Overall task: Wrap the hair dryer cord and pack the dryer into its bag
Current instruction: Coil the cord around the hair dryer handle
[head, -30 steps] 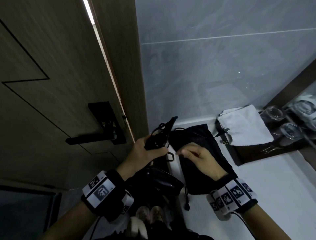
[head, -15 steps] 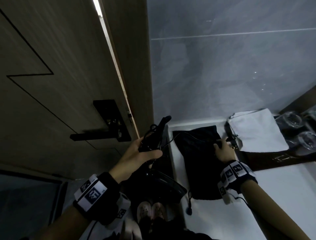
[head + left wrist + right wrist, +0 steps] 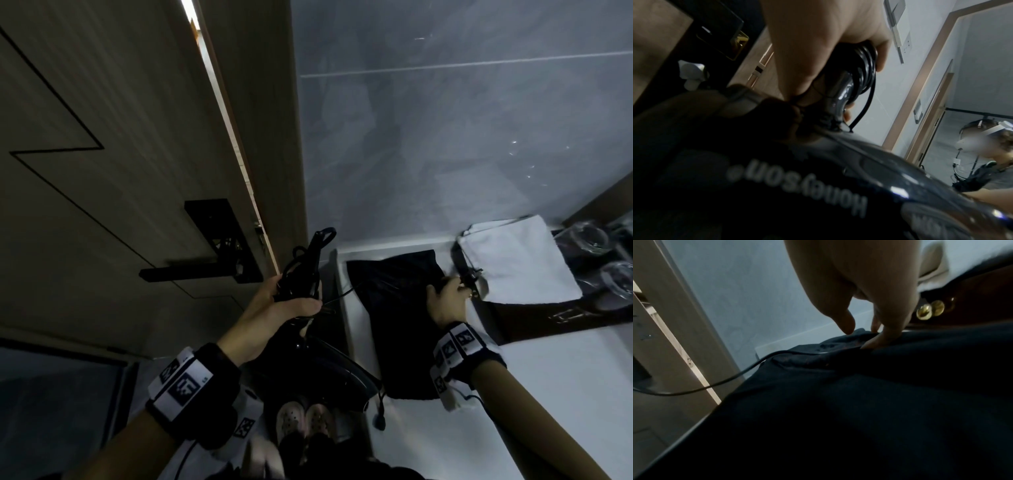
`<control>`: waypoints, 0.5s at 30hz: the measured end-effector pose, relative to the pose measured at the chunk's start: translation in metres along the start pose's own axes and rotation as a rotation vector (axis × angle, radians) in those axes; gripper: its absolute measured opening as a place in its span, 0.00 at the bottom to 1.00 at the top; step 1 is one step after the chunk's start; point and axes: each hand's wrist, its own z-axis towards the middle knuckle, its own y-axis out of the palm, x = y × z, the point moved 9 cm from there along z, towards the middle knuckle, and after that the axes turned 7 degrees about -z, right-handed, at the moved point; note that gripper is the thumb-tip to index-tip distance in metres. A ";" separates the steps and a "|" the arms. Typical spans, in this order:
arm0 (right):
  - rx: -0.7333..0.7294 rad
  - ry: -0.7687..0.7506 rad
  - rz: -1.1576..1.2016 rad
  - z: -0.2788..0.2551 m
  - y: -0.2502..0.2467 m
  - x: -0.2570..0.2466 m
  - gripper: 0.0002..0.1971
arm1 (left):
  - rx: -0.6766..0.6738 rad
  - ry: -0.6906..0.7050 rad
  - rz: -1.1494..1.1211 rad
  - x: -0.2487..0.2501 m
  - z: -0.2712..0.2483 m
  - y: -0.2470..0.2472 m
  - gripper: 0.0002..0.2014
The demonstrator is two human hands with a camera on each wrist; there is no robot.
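left hand [image 3: 274, 301]: grips the cord-wrapped handle of the hair dryer [image 3: 329, 373]
right hand [image 3: 448, 301]: fingers pinch the black bag [image 3: 394, 308] on the worktop [image 3: 548, 411]

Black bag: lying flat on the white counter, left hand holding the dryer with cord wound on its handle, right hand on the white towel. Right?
Not quite. In the head view the right hand is on the black bag, at its far end, not the white towel. The rest holds: left hand grips the dryer.

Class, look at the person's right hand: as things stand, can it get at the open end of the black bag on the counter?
Probably yes. The right hand already rests at the far end of the black bag, its fingers touching the bunched fabric there. Nothing covers that end; the left hand holds the hair dryer off to the side.
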 end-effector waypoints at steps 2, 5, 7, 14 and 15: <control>0.035 0.002 0.062 -0.002 -0.001 0.000 0.24 | -0.020 0.008 -0.008 0.001 -0.001 0.001 0.19; 0.033 0.001 0.081 0.001 -0.005 0.001 0.25 | -0.030 0.027 -0.008 0.003 -0.002 -0.001 0.17; 0.088 -0.042 0.115 0.001 -0.017 -0.005 0.20 | -0.037 0.040 -0.018 0.003 -0.002 -0.003 0.17; 0.320 -0.469 0.427 -0.039 -0.081 -0.072 0.04 | -0.046 0.061 -0.069 0.004 -0.001 -0.005 0.14; 0.272 -0.531 0.531 -0.047 -0.088 -0.085 0.08 | -0.051 0.062 -0.070 0.004 0.000 -0.004 0.13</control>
